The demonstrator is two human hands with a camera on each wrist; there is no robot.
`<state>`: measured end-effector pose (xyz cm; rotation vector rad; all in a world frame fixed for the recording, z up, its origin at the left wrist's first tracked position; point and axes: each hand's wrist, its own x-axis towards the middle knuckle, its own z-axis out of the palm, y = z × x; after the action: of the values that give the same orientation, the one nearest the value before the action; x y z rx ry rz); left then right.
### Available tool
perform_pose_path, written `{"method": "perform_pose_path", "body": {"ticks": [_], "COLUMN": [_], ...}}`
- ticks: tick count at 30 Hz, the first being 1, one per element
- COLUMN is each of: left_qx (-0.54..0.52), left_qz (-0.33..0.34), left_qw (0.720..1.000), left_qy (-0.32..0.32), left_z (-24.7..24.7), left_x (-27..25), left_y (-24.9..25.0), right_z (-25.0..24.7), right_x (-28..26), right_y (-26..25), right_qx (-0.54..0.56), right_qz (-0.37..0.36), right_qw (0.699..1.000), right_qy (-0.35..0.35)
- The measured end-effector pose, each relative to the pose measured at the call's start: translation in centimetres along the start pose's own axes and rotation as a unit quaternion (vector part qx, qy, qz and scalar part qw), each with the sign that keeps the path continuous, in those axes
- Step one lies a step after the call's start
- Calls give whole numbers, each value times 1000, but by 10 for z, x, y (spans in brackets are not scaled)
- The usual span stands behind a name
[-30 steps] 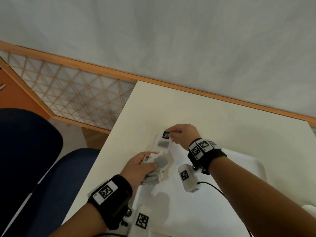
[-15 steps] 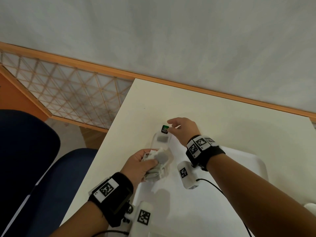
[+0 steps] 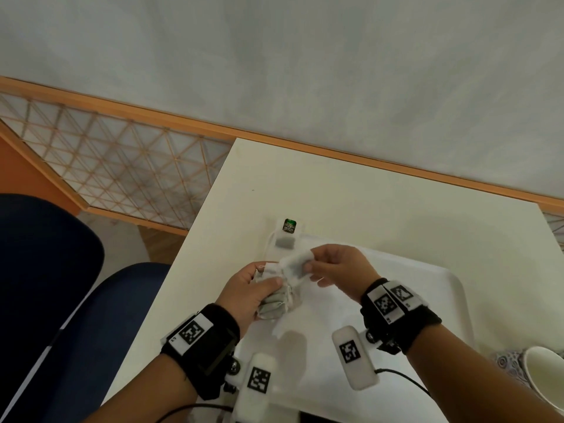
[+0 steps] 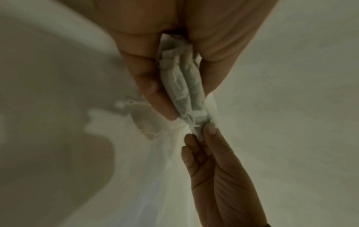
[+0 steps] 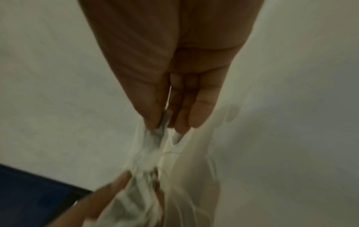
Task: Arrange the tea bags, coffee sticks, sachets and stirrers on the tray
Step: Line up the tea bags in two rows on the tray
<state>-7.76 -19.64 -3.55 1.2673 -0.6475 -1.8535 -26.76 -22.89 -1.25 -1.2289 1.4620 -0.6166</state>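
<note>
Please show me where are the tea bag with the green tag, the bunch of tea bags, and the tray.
green-tagged tea bag (image 3: 286,241): head view, grey pouch.
bunch of tea bags (image 3: 273,305): head view, lower part.
tray (image 3: 427,273): head view, bare floor.

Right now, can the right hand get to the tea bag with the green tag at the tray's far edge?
Probably yes. The right hand is close to the tagged tea bag with nothing between them, but it is pinching another tea bag, so it must release that one first.

Green-and-black tea bag tag (image 3: 289,225) with print too small to read, no other legible text
</note>
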Motion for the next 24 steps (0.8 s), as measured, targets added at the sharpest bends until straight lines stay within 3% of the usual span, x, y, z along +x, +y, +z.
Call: {"method": "perform_pose_path", "body": {"ticks": [2,5,8,11,14,17,24], "left_qx": [-3,-7,-20,-37,-36,-34,-16], "left_qz": [-5,-10,-15,-13,-9,-12,-6], "left_qw": [1000,1000,1000,999,999,999,1000], "left_qy": [11,13,13,8,9,14,20], "left_z": [-2,-5,-7,-9,-14,-17,-9], "left_x": [0,-1,-1,-1,0,0,2], "left_y": [-1,-2,-3,-3,-5,-4,-1], "right_z": [-5,-7,0,5,-2,-10,0], "right_x": [2,3,-1,-9,-7,4,21], "right_y": [4,13,19,22,23,20,6], "right_qx": [-17,-179,-297,-277,-214,-279,-326], "right_qz": [-17,-74,-124,-91,-78,-70,-15], "right_qw": [997,972,945,956,973,953,944], "right_qy": [77,135,54,-25,41,96,42]}}
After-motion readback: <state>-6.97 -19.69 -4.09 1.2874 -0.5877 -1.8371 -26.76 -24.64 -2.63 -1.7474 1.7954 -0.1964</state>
